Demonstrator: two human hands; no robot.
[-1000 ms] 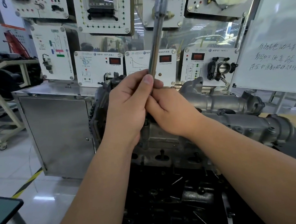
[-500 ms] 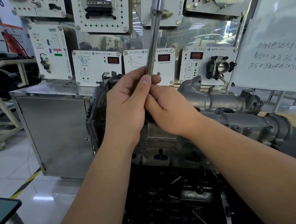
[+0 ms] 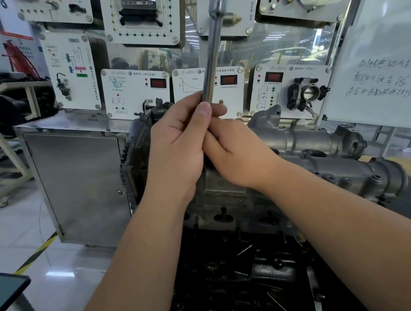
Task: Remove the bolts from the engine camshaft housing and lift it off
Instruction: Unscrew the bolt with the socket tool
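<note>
The grey cast camshaft housing (image 3: 340, 171) lies across the engine, running from the centre to the right. A long steel wrench handle (image 3: 213, 46) stands nearly upright above the housing's left end. My left hand (image 3: 180, 147) grips the handle's lower part, thumb pressed along it. My right hand (image 3: 238, 153) is curled just below and behind the left hand; what its fingers hold is hidden. The tool's lower end and any bolt under it are covered by both hands.
A toothed dark timing cover (image 3: 137, 157) sits at the housing's left end. A steel cabinet (image 3: 78, 182) stands to the left. Sensor display boards (image 3: 135, 92) and a whiteboard (image 3: 384, 72) rise behind. Dark engine parts (image 3: 243, 273) lie below my arms.
The view has dropped slightly, so the handle's top nears the frame's upper edge. Both hands keep the same hold on the tool.
</note>
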